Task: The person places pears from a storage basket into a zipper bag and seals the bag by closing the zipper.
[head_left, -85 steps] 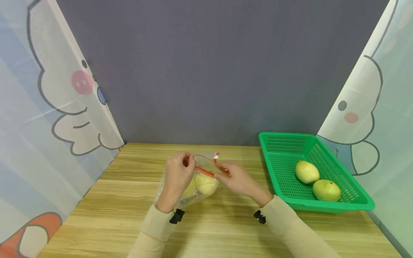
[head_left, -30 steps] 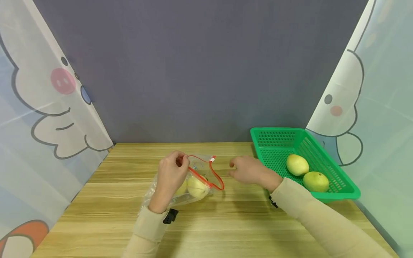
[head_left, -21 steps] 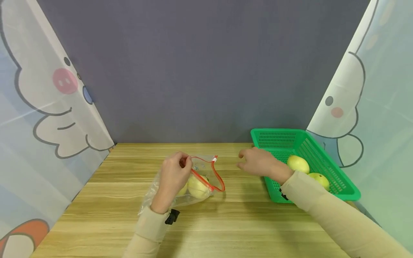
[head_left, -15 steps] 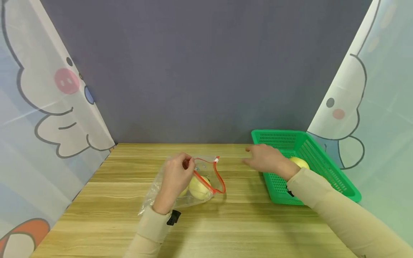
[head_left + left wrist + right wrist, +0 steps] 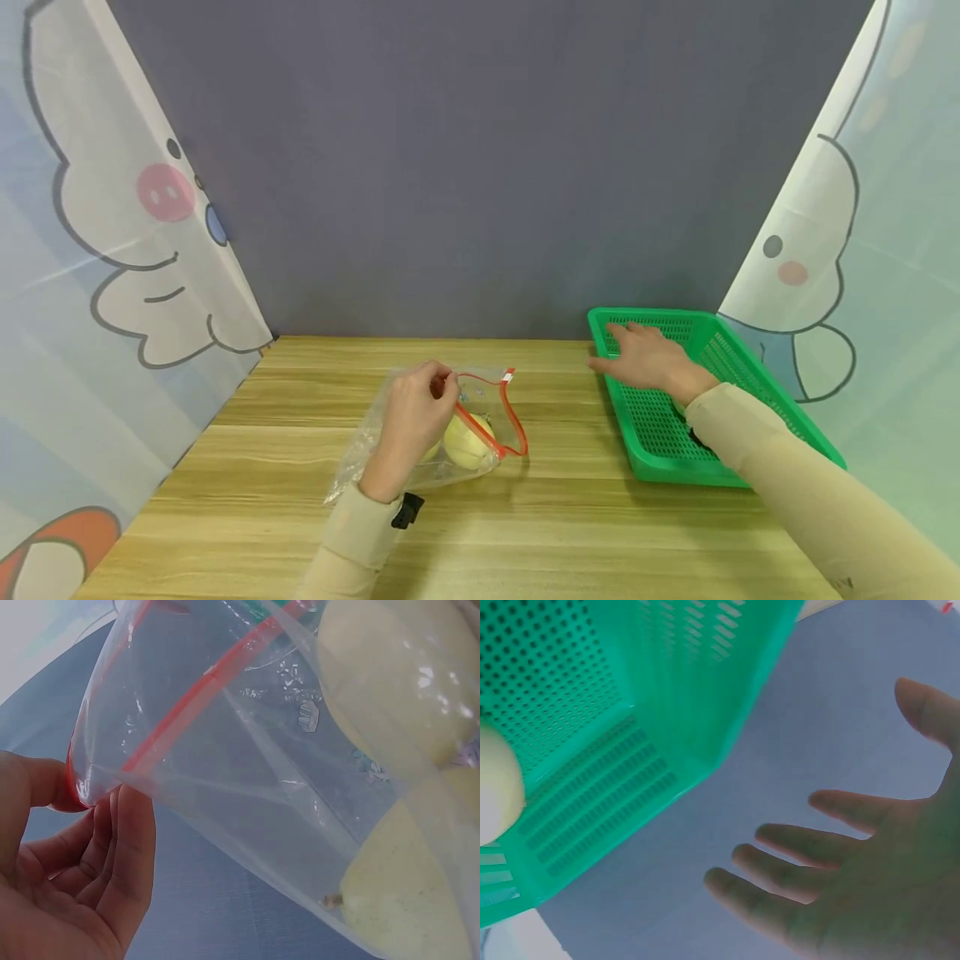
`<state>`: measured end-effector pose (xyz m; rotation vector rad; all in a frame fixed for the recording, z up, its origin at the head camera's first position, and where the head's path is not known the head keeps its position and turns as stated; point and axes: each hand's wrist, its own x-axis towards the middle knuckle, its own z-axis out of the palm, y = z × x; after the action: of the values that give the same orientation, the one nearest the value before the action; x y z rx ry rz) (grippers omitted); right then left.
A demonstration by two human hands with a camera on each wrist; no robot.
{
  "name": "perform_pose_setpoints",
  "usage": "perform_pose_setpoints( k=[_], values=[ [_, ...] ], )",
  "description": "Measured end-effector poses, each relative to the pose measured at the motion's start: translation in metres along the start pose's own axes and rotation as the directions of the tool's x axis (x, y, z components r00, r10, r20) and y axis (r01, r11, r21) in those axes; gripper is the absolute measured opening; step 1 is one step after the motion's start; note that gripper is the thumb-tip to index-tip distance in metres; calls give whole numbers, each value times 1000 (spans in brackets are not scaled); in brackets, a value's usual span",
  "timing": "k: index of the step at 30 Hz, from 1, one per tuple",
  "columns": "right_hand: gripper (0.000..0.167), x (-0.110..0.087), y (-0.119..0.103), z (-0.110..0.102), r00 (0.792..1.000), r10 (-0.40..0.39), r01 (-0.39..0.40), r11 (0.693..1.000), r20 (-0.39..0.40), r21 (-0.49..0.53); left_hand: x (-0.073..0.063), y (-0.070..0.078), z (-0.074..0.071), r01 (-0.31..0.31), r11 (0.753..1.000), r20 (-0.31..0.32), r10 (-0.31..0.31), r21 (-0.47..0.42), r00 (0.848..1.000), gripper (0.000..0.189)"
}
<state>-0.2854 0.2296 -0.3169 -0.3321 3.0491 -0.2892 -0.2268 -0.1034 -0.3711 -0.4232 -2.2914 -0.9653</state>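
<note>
My left hand (image 5: 416, 408) pinches the red-edged mouth of a clear zip bag (image 5: 262, 765) between thumb and fingers. The bag lies on the table with its mouth spread apart towards the right. Inside it are two pale yellow pears (image 5: 405, 877), one showing its stem in the left wrist view. My right hand (image 5: 648, 362), with fingers spread and nothing in them, is over the left side of a green plastic basket (image 5: 675, 473). A pear (image 5: 496, 784) in the basket shows in the right wrist view; my right forearm mostly hides the basket's contents in the head view.
The wooden table (image 5: 525, 533) ends at a dark grey wall panel (image 5: 465, 167) behind. Curtains printed with cartoon figures hang at the left (image 5: 127, 250) and right (image 5: 900, 292). The basket's raised, slotted walls stand near the right curtain.
The right hand has let go of the bag's mouth and moved right to the basket, its fingers spreading. The left hand keeps its hold on the bag edge.
</note>
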Motion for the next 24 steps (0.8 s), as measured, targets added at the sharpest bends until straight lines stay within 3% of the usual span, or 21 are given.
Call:
perform_pose_setpoints(
  k=[9, 24],
  values=[
    [103, 5, 24, 2, 998, 54, -53, 997, -10, 48, -1, 1, 0, -7, 1000, -16, 7, 18, 1000, 7],
    [102, 14, 59, 8, 993, 120, -121, 987, 11, 107, -2, 1, -4, -8, 1000, -19, 8, 12, 1000, 7]
  ],
)
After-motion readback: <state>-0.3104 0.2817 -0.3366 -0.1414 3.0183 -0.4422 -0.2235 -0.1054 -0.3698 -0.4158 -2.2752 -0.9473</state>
